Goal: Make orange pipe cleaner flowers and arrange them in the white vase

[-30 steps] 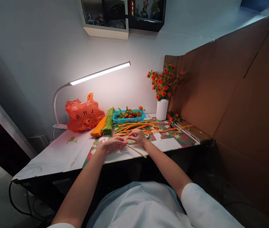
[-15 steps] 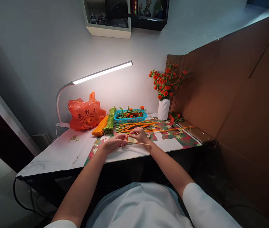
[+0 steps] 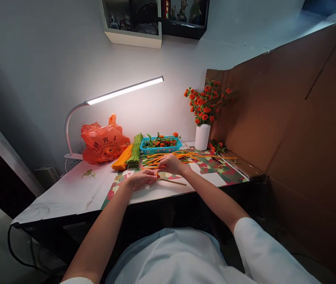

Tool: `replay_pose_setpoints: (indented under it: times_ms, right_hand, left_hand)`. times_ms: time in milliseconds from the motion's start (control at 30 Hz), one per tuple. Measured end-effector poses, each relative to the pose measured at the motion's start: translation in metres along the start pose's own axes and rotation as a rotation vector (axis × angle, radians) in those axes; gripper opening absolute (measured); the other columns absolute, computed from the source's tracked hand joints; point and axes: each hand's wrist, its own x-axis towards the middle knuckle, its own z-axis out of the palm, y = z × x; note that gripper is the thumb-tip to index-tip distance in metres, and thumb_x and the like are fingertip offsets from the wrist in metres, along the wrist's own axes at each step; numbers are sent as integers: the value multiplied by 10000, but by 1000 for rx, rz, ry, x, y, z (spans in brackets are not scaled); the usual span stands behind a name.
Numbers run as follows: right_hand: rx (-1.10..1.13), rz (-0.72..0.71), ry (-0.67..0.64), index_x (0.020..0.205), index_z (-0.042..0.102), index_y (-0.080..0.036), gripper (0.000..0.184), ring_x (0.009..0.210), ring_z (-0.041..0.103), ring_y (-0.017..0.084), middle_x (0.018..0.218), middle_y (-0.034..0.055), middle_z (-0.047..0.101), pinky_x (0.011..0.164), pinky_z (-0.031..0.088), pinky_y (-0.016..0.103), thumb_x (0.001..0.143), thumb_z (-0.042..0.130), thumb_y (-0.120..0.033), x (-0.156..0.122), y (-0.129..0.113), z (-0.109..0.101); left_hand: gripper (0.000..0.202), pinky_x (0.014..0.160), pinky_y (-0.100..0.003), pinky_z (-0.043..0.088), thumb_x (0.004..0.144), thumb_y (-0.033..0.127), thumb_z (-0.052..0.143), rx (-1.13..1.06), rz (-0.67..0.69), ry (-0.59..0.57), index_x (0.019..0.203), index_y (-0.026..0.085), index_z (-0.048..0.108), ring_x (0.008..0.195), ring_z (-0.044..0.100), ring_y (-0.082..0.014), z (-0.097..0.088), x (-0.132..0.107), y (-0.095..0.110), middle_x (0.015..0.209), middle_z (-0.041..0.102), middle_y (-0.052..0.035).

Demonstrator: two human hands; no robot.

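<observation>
My left hand (image 3: 143,178) is closed in a pinch around one end of a thin wooden stick (image 3: 173,182), which points right over the front of the table. At that end a short piece of orange pipe cleaner (image 3: 157,174) shows between my fingertips. My right hand (image 3: 170,164) is just above and to the right, its fingers closed on the orange pipe cleaner. Beyond both hands lie loose orange pipe cleaners (image 3: 196,154), several of them partly hidden by my right hand.
Behind the hands stand an orange bundle (image 3: 122,158), a green bundle (image 3: 135,151) and a blue basket (image 3: 162,150) of orange flowers. A white vase (image 3: 202,137) holds more. Left are a red plastic bag (image 3: 105,144) and a lamp (image 3: 123,91); cardboard (image 3: 262,114) walls the right side.
My right hand has lifted slightly and turned above the left. The stick's free end now tips lower and stands clear of my right wrist. The view has shifted a little.
</observation>
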Motion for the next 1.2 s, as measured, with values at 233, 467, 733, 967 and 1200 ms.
replay_pose_setpoints:
  times_ms: [233, 467, 733, 967, 1200]
  right_hand:
    - [-287, 19, 4, 647, 652, -172, 184, 730, 547, 162, 705, 33, 655, 670, 260, 292, 825, 642, -217, 5, -15, 8]
    - [-286, 129, 173, 707, 629, -180, 215, 769, 529, 171, 760, 48, 645, 727, 294, 301, 895, 562, -261, -5, -7, 35]
    - [-88, 159, 264, 723, 659, -187, 160, 699, 527, 151, 682, 22, 607, 707, 351, 276, 863, 600, -236, -10, 2, 53]
    - [292, 231, 328, 712, 698, -174, 208, 573, 489, 114, 620, 6, 587, 555, 364, 235, 825, 642, -340, -16, 10, 59]
    - [456, 369, 325, 675, 667, -152, 251, 658, 570, 142, 690, 34, 646, 619, 416, 252, 783, 649, -378, -18, 13, 59]
  left_hand:
    - [202, 489, -187, 325, 711, 254, 749, -38, 88, 125, 775, 128, 604, 509, 447, -60, 6, 2, -4, 635, 556, 3]
    - [352, 516, -172, 401, 658, 205, 784, -190, 140, 319, 888, 174, 519, 543, 542, -69, 3, 9, -5, 649, 542, 49]
    - [384, 535, -167, 450, 632, 119, 767, -351, 195, 457, 839, 186, 451, 557, 582, -75, 0, 14, -3, 673, 594, 35]
    - [402, 512, -155, 438, 629, 110, 764, -457, 225, 427, 853, 194, 441, 509, 535, -58, 1, 11, 0, 638, 552, 61]
    - [353, 574, -143, 452, 651, 80, 752, -494, 240, 331, 841, 186, 473, 593, 556, -45, 9, 7, 6, 724, 559, 47]
